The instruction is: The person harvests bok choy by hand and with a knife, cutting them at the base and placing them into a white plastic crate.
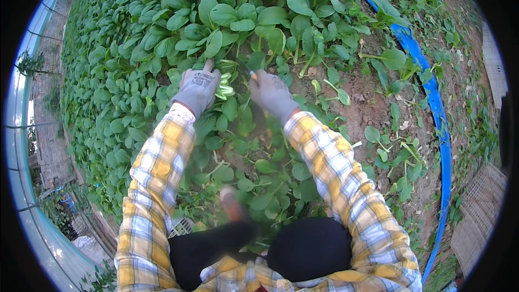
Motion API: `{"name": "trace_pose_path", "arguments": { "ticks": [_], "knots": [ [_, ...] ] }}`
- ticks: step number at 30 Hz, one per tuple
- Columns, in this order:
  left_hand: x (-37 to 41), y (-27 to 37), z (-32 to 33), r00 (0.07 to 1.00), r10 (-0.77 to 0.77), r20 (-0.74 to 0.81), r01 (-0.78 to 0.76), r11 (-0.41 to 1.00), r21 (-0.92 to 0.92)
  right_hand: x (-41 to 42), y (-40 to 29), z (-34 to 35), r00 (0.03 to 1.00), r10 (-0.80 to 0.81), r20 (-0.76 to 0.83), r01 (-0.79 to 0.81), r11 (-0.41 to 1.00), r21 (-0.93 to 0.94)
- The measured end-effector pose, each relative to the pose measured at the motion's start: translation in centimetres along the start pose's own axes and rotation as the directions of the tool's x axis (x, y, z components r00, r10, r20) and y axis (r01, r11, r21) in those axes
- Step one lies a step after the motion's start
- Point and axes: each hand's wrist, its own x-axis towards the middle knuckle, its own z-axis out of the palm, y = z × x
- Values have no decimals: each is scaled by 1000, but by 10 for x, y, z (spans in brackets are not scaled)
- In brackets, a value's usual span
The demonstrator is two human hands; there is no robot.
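My left hand (198,85), in a grey glove, is closed around a bunch of leafy greens, whose pale cut stems (225,86) stick out to the right. My right hand (271,91), gloved too, grips a knife; its blade (243,66) points up and left towards the plants. Just beyond both hands stand rooted leafy green plants (239,16) with broad rounded leaves. The leaves of the held bunch blend with the foliage beneath my left hand.
A dense bed of greens (109,69) spreads to the left. Loose leaves (401,158) lie on bare soil at the right, beside a long blue flat hose (436,105). Part of a plastic crate (181,227) shows by my leg. Woven mats (478,211) lie at the far right.
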Motion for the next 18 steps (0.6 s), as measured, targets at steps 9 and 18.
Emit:
{"name": "trace_pose_path", "arguments": {
  "ticks": [9,18],
  "knots": [
    [-3,-10,13,999,10,33,-12,998,57,-3,-2,2,971,67,232,-40,992,-119],
    [-16,8,-8,988,-88,-124,112,971,209,27,-30,-12,985,-147,-92,143,988,-52]
  ]
}}
